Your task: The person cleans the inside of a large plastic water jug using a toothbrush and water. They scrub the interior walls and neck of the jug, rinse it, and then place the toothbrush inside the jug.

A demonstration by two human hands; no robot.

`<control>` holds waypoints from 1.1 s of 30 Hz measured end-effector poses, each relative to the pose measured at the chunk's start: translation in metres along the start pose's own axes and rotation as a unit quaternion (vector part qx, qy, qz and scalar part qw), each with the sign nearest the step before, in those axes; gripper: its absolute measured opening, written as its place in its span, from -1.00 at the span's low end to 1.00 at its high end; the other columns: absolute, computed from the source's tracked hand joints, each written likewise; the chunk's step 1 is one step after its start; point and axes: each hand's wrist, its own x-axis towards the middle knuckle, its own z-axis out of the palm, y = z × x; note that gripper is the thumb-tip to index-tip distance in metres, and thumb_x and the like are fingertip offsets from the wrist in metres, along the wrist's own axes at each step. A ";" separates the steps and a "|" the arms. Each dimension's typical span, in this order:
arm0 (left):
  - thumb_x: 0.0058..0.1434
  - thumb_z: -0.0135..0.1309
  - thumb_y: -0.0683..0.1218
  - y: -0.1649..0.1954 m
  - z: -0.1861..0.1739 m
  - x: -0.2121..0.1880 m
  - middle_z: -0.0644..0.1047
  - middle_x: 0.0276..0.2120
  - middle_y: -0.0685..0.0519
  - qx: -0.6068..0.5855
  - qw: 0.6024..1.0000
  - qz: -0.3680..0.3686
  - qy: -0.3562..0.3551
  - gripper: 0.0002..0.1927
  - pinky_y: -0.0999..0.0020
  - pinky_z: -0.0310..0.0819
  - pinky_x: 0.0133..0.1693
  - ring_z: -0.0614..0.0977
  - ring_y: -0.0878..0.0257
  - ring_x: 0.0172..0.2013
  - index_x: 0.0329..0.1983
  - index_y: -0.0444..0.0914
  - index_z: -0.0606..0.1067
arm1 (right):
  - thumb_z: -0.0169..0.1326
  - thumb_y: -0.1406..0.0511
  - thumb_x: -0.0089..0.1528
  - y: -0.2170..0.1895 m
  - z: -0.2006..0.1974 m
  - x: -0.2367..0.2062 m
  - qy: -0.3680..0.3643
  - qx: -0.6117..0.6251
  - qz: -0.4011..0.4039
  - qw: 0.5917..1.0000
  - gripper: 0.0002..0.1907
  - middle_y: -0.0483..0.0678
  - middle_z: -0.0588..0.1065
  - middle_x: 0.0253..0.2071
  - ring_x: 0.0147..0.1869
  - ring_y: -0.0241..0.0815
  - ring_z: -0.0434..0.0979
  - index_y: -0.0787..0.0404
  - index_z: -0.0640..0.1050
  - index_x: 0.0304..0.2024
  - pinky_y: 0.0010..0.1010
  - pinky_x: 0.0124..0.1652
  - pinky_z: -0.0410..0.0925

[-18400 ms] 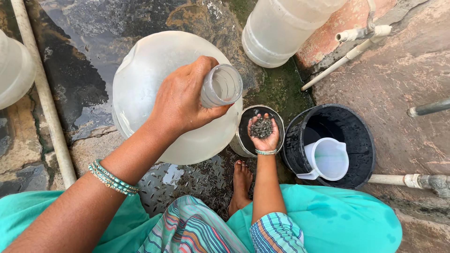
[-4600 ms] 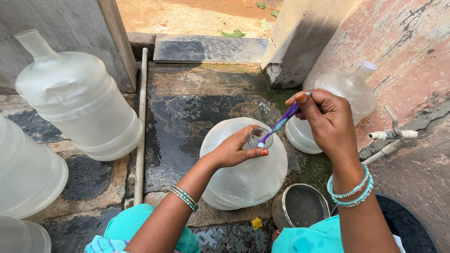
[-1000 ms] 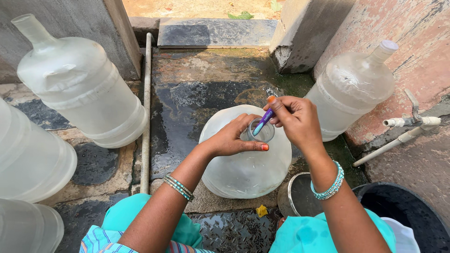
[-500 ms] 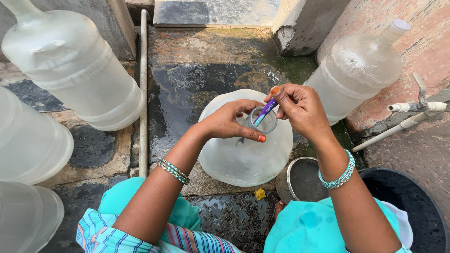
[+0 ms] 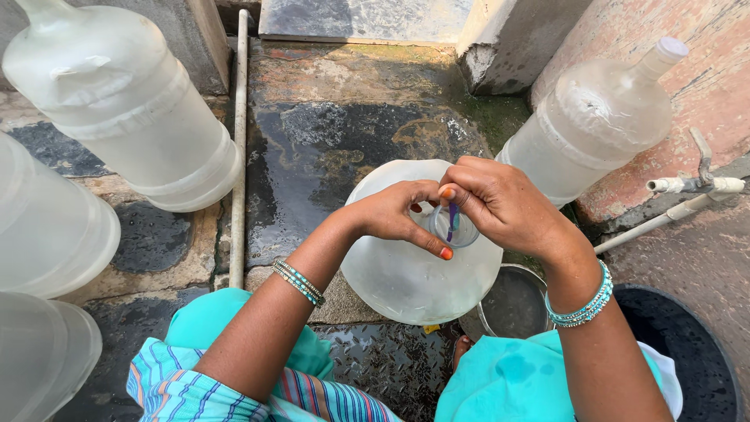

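Water jug (image 5: pixel 406 273) stands on wet stone floor (image 5: pixel 336 148) outdoors.

Probably an outdoor washing spot: wet stone floor (image 5: pixel 344 148), tap (image 5: pixel 695 184), water jugs (image 5: pixel 125 101).

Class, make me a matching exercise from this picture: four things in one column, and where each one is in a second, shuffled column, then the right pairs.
Things:
1. brush
2. left hand
3. steel bowl
4. pipe

Places:
A. lying along the wet stone floor
B. gripping the bottle's neck
C. beside the bottle, under the right forearm
D. poked into the bottle's mouth, held by the right hand

Pairs: 1-D, 2-B, 3-C, 4-A
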 end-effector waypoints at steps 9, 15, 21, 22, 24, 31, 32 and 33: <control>-0.03 0.41 0.19 -0.002 0.003 0.003 0.57 0.06 -0.04 0.068 0.984 0.081 0.145 -0.26 0.14 0.44 0.14 0.59 0.03 0.10 0.19 -0.15 0.46 | -0.01 0.22 0.38 0.038 0.030 -0.002 0.085 0.354 0.188 0.912 -0.72 -0.05 0.57 -0.17 -0.17 -0.33 0.66 0.34 0.51 -0.10 -0.48 -0.17 0.56; -0.04 0.38 0.16 -0.001 0.028 0.007 0.63 -0.06 -0.06 0.085 0.940 0.029 0.330 -0.29 0.14 0.55 -0.01 0.68 -0.02 -0.02 0.16 -0.14 0.44 | 0.02 0.25 0.38 0.058 0.045 -0.003 0.149 0.389 0.217 0.883 -0.73 0.00 0.57 -0.10 -0.04 -0.22 0.67 0.36 0.48 -0.01 -0.43 -0.05 0.55; -0.09 0.37 0.09 -0.004 0.027 0.005 0.62 -0.06 -0.07 0.101 0.945 0.037 0.310 -0.28 0.14 0.56 -0.01 0.68 -0.02 -0.03 0.15 -0.16 0.42 | 0.05 0.26 0.35 0.062 0.042 -0.003 0.130 0.424 0.230 0.866 -0.70 0.00 0.58 -0.09 -0.05 -0.22 0.68 0.38 0.51 0.01 -0.45 -0.06 0.54; -0.10 0.36 0.09 -0.004 0.024 0.004 0.63 -0.06 -0.07 0.094 0.951 0.037 0.293 -0.29 0.15 0.56 0.00 0.69 -0.02 -0.04 0.14 -0.16 0.43 | 0.05 0.26 0.35 0.061 0.041 -0.002 0.133 0.402 0.234 0.875 -0.71 -0.02 0.59 -0.12 -0.11 -0.24 0.68 0.36 0.53 -0.01 -0.47 -0.12 0.53; -0.11 0.35 0.08 -0.004 0.019 0.002 0.65 -0.06 -0.06 0.082 0.963 0.034 0.255 -0.30 0.16 0.57 0.01 0.70 -0.01 -0.04 0.12 -0.17 0.44 | 0.06 0.25 0.35 0.057 0.040 -0.002 0.141 0.359 0.244 0.890 -0.73 -0.07 0.62 -0.18 -0.22 -0.29 0.67 0.32 0.57 -0.04 -0.53 -0.24 0.51; -0.16 0.38 0.05 -0.004 0.013 -0.003 0.58 -0.01 -0.20 0.107 0.983 0.081 0.123 0.06 0.12 0.50 0.04 0.63 -0.13 0.00 0.44 -0.27 0.22 | 0.06 0.18 0.35 0.035 0.026 0.000 0.061 0.237 0.233 0.941 -0.73 -0.17 0.53 -0.44 -0.48 -0.40 0.36 0.24 0.63 -0.16 -0.51 -0.48 0.27; -0.16 0.38 0.05 -0.004 0.014 -0.004 0.58 -0.01 -0.20 0.109 0.986 0.076 0.103 0.08 0.13 0.50 0.04 0.63 -0.12 0.01 0.45 -0.28 0.19 | 0.05 0.17 0.36 0.032 0.022 0.000 0.035 0.240 0.201 0.949 -0.72 -0.17 0.53 -0.44 -0.44 -0.43 0.39 0.24 0.63 -0.17 -0.50 -0.45 0.29; -0.16 0.38 0.06 -0.005 0.014 -0.004 0.59 -0.02 -0.20 0.111 0.988 0.072 0.083 0.10 0.13 0.50 0.04 0.63 -0.12 0.01 0.46 -0.29 0.17 | 0.03 0.16 0.37 0.028 0.018 0.001 0.009 0.242 0.168 0.956 -0.71 -0.18 0.54 -0.43 -0.39 -0.45 0.42 0.24 0.62 -0.18 -0.49 -0.42 0.32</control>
